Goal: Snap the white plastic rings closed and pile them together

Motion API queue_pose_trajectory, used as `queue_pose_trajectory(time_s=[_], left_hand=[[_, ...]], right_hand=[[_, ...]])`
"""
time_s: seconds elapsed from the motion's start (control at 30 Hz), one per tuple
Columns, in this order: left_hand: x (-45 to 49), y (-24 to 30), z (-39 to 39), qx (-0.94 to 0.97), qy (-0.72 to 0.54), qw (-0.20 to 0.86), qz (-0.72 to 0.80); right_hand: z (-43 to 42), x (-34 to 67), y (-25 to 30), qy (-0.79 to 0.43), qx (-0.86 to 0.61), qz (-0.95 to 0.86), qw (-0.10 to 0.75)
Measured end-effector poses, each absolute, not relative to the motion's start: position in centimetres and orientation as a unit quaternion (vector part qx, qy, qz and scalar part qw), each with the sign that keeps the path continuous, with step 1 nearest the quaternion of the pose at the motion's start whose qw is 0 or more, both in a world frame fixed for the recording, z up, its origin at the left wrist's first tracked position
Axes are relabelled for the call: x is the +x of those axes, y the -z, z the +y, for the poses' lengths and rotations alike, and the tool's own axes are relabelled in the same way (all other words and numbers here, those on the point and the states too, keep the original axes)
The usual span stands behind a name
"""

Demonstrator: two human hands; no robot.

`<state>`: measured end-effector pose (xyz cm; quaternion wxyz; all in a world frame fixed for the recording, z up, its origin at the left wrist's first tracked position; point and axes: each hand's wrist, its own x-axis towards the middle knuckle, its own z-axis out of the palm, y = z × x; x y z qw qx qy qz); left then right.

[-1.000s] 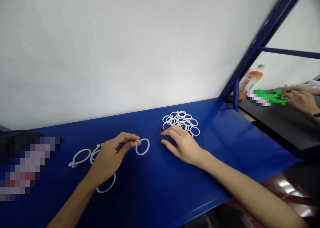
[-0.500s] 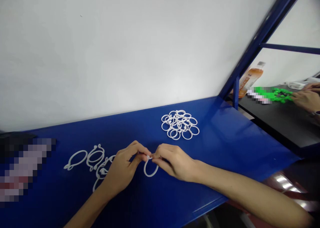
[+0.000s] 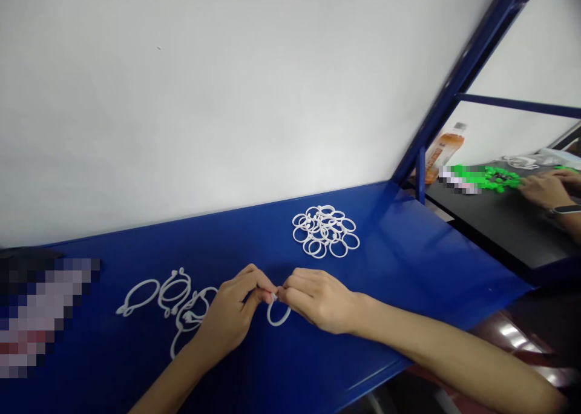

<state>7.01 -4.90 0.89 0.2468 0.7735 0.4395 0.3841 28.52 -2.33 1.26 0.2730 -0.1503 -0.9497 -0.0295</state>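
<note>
Between my two hands hangs a white loop, a thin flexible cord bent into a ring, just above the blue table. My left hand pinches its upper end between thumb and fingertips. Facing it, my right hand is closed on the same end, fingertips nearly touching the left ones. The join of the loop is mostly hidden by the fingers. Left of my left hand lie several loose white loops with small knobs and eyelets at their ends, partly covered by my wrist. A pile of closed white loops rests beyond my right hand.
The blue table meets a white wall behind. At the left lies a blurred-out flat item. Past a blue metal frame on the right, another person's hands are at a black table with green pieces and a bottle.
The view has shifted slightly. Both hands keep pinching the white loop, with fingertips now closer together over its join. The loose loops and the pile lie as before.
</note>
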Motion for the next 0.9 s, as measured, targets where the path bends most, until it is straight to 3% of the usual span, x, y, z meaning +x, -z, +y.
queue_pose_trajectory(time_s=[0.43,0.67,0.9], left_hand=[[6.6,-0.1,-4.2,0.81,-0.34,0.15,0.453],[0.3,-1.4,-2.5,0.798,-0.19,0.013,0.572],[-6.2,-0.6,-1.7,0.806,-0.058,0.072,0.585]], right_hand=[[-1.4,28.5,-1.2,0.035,-0.194,-0.951,0.237],[2.4,33.0,-3.5,0.025,-0.415,-0.882,0.222],[3.7,35.1,-4.7,-0.042,-0.481,-0.863,0.149]])
